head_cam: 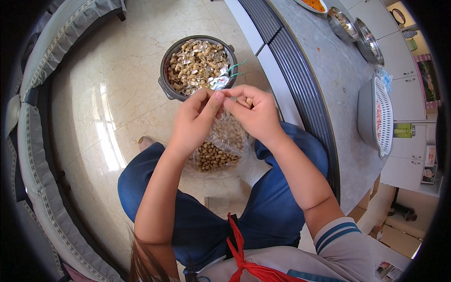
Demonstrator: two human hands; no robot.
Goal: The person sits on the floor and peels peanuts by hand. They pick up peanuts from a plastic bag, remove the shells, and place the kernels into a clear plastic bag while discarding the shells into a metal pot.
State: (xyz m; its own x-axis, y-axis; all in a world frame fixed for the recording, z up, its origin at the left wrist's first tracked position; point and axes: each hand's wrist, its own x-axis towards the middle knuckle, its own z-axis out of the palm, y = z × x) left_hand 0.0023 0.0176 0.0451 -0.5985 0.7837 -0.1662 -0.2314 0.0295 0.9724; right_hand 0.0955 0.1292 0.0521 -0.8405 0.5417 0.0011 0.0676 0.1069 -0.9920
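My left hand (pixel 197 114) and my right hand (pixel 255 112) meet at their fingertips, above a clear plastic bag of unshelled peanuts (pixel 216 155) between my knees. A peanut or piece of shell (pixel 249 101) is held in the curled fingers of my right hand. Whatever is pinched between the fingertips is too hidden to make out. Just beyond the hands, a dark round basin (pixel 164 72) on the floor holds peanut shells (pixel 197 63) and a crumpled white wrapper (pixel 220 82) with green strings.
At the right runs a grey tabletop (pixel 338 81) with a ribbed dark edge. On it stand a grey basin with a white strainer (pixel 385 116) holding pink peanuts, two steel bowls (pixel 370 42) and a plate of orange food (pixel 313 5). A sofa (pixel 31 141) lines the left side.
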